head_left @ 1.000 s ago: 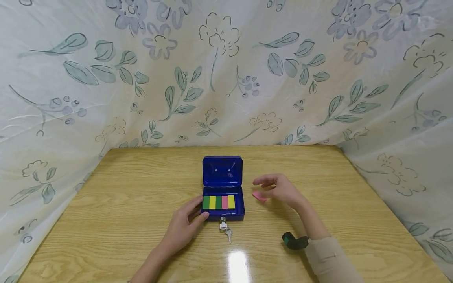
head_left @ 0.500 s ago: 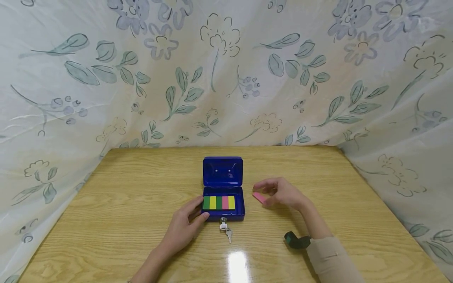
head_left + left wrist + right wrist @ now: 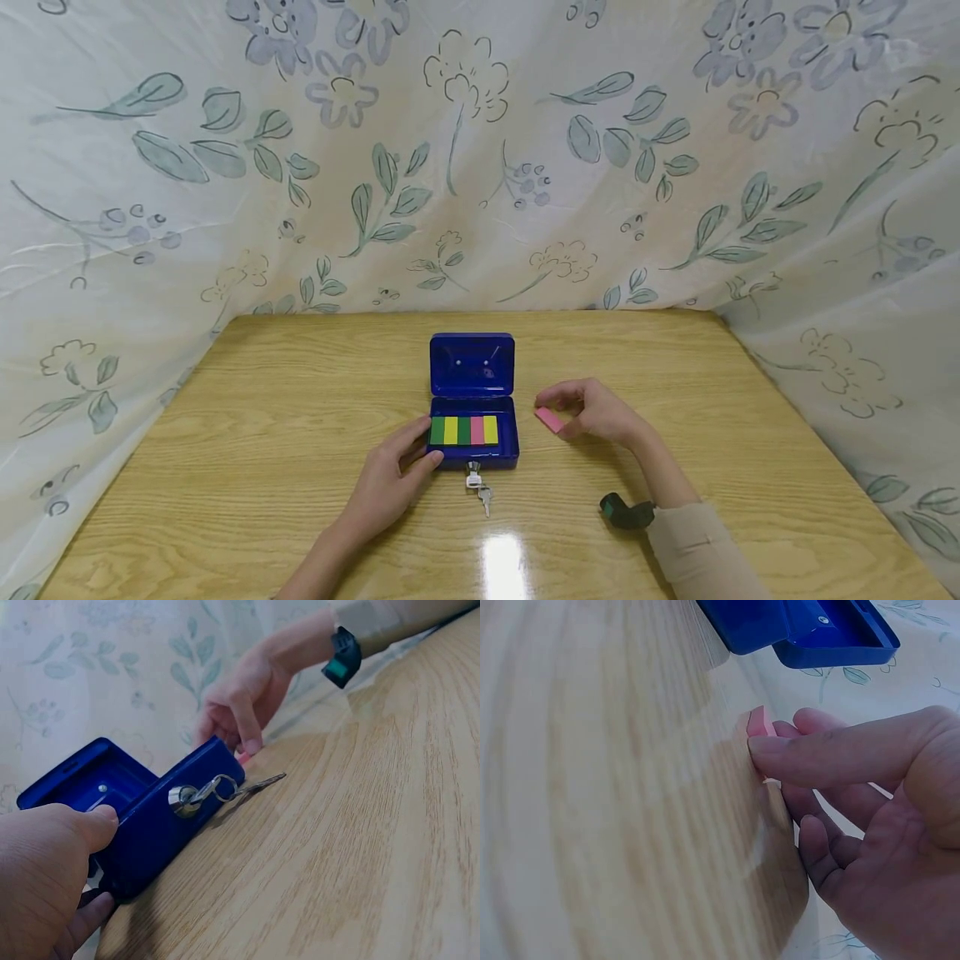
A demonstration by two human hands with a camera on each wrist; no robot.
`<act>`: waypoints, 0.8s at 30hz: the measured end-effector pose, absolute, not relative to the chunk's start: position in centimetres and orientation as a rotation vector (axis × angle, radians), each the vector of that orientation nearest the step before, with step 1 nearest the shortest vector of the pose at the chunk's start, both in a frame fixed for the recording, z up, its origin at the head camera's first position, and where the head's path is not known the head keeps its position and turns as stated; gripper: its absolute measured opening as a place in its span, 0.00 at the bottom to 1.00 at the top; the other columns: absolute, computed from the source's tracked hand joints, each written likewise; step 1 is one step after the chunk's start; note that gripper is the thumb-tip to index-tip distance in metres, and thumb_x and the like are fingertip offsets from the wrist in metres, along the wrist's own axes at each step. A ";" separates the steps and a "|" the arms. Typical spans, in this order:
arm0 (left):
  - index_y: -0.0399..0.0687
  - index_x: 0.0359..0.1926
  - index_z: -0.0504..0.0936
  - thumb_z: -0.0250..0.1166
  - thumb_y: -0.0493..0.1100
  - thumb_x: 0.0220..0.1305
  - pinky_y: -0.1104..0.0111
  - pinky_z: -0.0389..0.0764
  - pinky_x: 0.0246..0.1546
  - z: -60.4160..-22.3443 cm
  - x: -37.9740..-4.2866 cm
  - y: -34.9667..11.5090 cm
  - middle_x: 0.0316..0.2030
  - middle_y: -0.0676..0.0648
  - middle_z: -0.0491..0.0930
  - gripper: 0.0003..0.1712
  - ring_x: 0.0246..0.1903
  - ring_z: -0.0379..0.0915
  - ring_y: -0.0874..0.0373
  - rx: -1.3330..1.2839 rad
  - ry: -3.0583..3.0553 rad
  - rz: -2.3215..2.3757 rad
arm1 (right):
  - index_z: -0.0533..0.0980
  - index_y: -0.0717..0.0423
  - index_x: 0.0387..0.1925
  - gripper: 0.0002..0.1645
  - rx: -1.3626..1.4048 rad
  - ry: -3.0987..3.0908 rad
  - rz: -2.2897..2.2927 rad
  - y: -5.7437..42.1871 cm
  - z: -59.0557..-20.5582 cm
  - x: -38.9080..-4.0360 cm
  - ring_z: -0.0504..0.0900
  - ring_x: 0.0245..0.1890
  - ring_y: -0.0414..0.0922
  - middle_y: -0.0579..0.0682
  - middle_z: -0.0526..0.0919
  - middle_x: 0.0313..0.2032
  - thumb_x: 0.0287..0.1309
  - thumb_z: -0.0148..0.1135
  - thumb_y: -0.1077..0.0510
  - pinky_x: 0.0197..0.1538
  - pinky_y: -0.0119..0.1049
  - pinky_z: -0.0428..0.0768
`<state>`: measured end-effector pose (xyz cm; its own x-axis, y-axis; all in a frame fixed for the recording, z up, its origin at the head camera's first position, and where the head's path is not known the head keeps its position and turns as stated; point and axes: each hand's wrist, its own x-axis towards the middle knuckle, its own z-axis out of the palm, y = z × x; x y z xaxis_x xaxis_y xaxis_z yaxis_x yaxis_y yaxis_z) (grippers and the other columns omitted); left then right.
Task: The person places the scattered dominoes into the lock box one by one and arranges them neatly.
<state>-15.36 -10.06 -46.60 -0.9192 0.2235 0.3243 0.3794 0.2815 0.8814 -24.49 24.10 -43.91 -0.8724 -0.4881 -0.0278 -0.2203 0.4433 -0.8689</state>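
Note:
A blue metal cash box [image 3: 510, 429] stands with its lid [image 3: 472, 364] raised at the back. Inside its tray lies a row of several flat blocks [image 3: 464, 430] in green, yellow and pink. My left hand [image 3: 392, 475] grips the box's left side, thumb over the front left corner; the left wrist view shows the thumb at the rim and fingers lower down. To the right of the box, my right hand [image 3: 600, 412] pinches a pink block [image 3: 549, 419] close over the table. In the right wrist view the thumb covers much of this block [image 3: 759, 722].
Two keys on a ring [image 3: 485, 498] hang from the lock [image 3: 182, 801] on the box's front, lying out over the wooden table [image 3: 262, 467]. A dark band device [image 3: 626, 512] sits on the right wrist. Floral cloth [image 3: 480, 167] surrounds the table's back and sides.
My right hand has lowered slightly and its fingers have settled round the pink block, which has turned to show its flat face. The left hand and the box stay in place.

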 end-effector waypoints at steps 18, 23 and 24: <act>0.37 0.68 0.70 0.66 0.36 0.66 0.66 0.77 0.55 -46.6 -15.3 -10.0 0.64 0.38 0.70 0.30 0.60 0.71 0.46 -0.557 -2.423 -1.694 | 0.80 0.61 0.52 0.32 -0.577 2.448 -1.382 23.9 -43.6 -24.1 0.75 0.46 0.53 0.54 0.82 0.50 0.41 0.76 0.74 0.51 0.48 0.78; 0.36 0.67 0.70 0.66 0.36 0.66 0.66 0.77 0.55 -46.7 -15.4 -10.0 0.64 0.37 0.69 0.30 0.60 0.71 0.46 -0.564 -2.424 -1.694 | 0.81 0.59 0.52 0.30 -0.565 2.463 -1.363 23.9 -43.5 -24.1 0.75 0.47 0.53 0.53 0.82 0.49 0.42 0.77 0.72 0.53 0.49 0.77; 0.36 0.67 0.70 0.66 0.36 0.66 0.66 0.77 0.55 -46.6 -15.3 -10.0 0.64 0.37 0.69 0.30 0.59 0.71 0.45 -0.568 -2.423 -1.694 | 0.81 0.58 0.51 0.30 -0.565 2.469 -1.355 23.9 -43.6 -24.1 0.75 0.47 0.53 0.52 0.82 0.49 0.42 0.77 0.71 0.53 0.48 0.77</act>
<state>-15.35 -10.02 -46.64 -0.9205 0.2286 0.3167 0.3760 0.2987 0.8772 -24.08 23.93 -43.58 -0.8880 -0.4575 -0.0463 -0.2066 0.4868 -0.8488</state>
